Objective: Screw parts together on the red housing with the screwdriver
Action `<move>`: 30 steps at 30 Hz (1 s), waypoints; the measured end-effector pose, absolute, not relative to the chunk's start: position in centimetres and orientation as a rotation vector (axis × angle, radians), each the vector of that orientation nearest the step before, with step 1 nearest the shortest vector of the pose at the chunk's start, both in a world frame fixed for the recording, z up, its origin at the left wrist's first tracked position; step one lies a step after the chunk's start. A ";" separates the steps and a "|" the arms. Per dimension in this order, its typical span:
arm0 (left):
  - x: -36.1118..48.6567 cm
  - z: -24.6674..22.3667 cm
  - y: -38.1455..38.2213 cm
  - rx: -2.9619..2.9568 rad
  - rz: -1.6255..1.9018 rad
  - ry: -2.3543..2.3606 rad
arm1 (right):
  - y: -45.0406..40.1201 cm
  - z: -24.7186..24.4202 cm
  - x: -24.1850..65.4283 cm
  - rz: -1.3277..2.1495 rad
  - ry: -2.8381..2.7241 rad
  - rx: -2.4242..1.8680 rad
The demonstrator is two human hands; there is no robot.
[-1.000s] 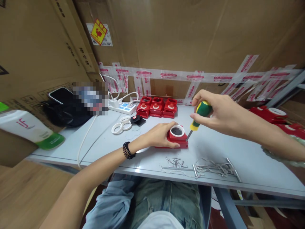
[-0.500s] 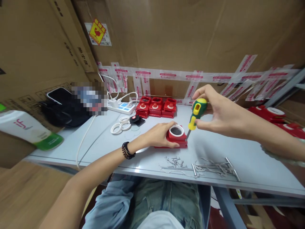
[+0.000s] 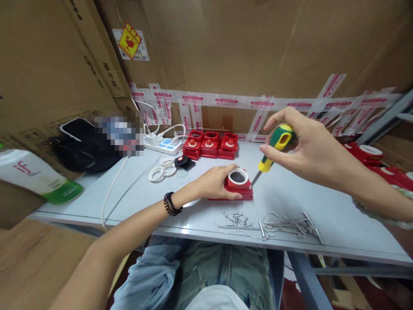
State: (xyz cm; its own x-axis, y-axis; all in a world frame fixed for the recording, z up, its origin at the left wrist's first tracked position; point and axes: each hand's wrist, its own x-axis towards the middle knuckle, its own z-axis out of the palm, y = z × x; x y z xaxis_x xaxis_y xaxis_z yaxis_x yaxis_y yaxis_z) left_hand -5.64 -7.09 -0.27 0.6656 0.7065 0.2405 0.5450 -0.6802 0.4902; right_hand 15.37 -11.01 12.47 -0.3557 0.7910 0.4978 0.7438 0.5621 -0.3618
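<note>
My left hand (image 3: 216, 183) is wrapped round a red box-like housing (image 3: 247, 194), pressing it to the table. A white ring (image 3: 238, 176) with a dark round centre sits on top of the housing. In my right hand (image 3: 297, 142) is a screwdriver (image 3: 267, 163) with a green and yellow handle, gripped between thumb and fingers. The shaft slants down to the left, and its tip meets the right corner of the housing. Whether a screw is under the tip is too small to tell. Several loose screws (image 3: 238, 219) lie in front of the housing.
Metal T-shaped rods (image 3: 290, 227) with string lie near the front edge. Behind stand three red housings (image 3: 209, 144), a power strip (image 3: 164, 144), white rings (image 3: 163, 170) and a black part (image 3: 184, 162). A tube (image 3: 38, 176) stands left; more red units (image 3: 366, 153) are at right.
The screwdriver handle has tilted and shifted to the right with my right hand, while its tip remains at the housing's corner. My left hand keeps its hold.
</note>
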 end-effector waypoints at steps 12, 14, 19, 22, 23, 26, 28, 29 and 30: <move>-4.6 -0.4 -10.1 2.932 0.903 0.765 | -12.5 11.4 15.1 0.217 -2.119 -1.200; -4.6 -0.6 -10.3 2.948 0.854 0.712 | -12.5 11.6 15.3 0.217 -2.107 -1.202; -4.6 -0.8 -11.0 2.965 0.698 0.592 | -12.5 12.1 15.8 0.111 -2.081 -1.220; -4.6 -0.7 -11.2 2.954 0.703 0.590 | -12.3 12.3 16.0 0.048 -2.072 -1.233; -4.6 -0.6 -11.2 2.935 0.727 0.618 | -12.2 12.3 16.0 0.032 -2.063 -1.236; -4.9 -0.3 -10.6 2.845 0.859 0.759 | -11.5 12.1 16.1 -0.039 -2.013 -1.234; -5.3 -0.2 -10.0 2.774 0.925 0.885 | -10.7 11.7 16.1 -0.074 -1.989 -1.221; -5.5 -0.1 -9.6 2.734 0.919 0.941 | -10.3 11.5 16.1 -0.080 -1.984 -1.219; -5.6 -0.1 -9.2 2.692 0.885 0.984 | -9.8 11.2 16.1 -0.081 -1.980 -1.216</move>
